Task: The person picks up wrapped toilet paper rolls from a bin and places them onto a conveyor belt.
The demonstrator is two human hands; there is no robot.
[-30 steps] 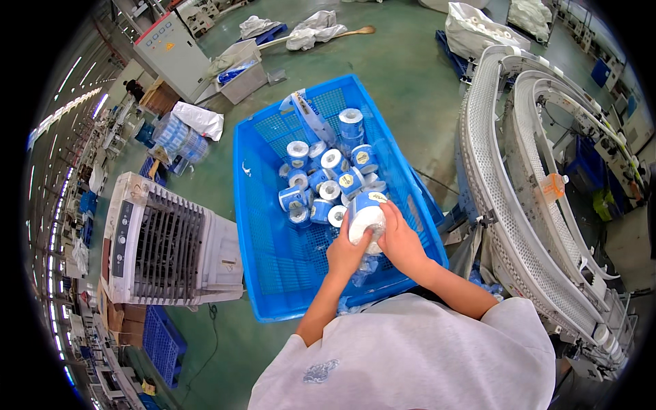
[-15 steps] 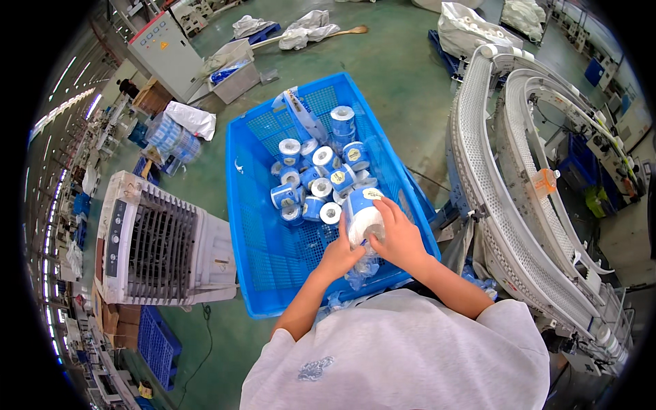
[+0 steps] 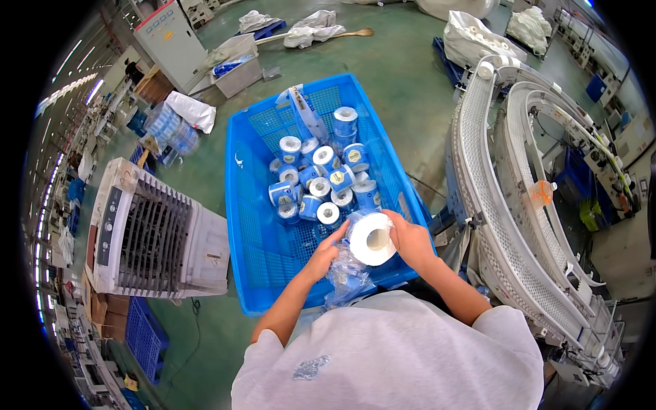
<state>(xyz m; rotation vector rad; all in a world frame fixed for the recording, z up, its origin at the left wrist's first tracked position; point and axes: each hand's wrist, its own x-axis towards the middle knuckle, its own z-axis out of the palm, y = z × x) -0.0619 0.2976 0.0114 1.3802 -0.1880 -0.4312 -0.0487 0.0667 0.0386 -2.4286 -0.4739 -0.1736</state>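
Between my hands, over the near end of a blue plastic crate (image 3: 237, 225), is a toilet paper roll (image 3: 359, 241), its white end and hollow core facing up. My right hand (image 3: 412, 242) grips the roll's right side, fingers at the rim. On the other side my left hand (image 3: 324, 260) is closed against the roll, index finger stretched along its edge. Crumpled clear plastic wrap (image 3: 347, 279) hangs below the roll, beside my left hand. Farther inside the crate lie several blue-wrapped toilet rolls (image 3: 340, 179), some upright and some tipped over.
A grey air cooler (image 3: 160, 236) stands left of the crate. To the right curves a white conveyor (image 3: 471, 164), with an orange bottle (image 3: 542, 193) on its inner track. Blue plastic film (image 3: 301, 113) lies at the crate's far end. A blue pallet (image 3: 145, 338) sits lower left.
The roll has turned so that its white end and core now face up; before, its blue-wrapped side showed. My right hand has shifted slightly right, and my left hand slightly left.
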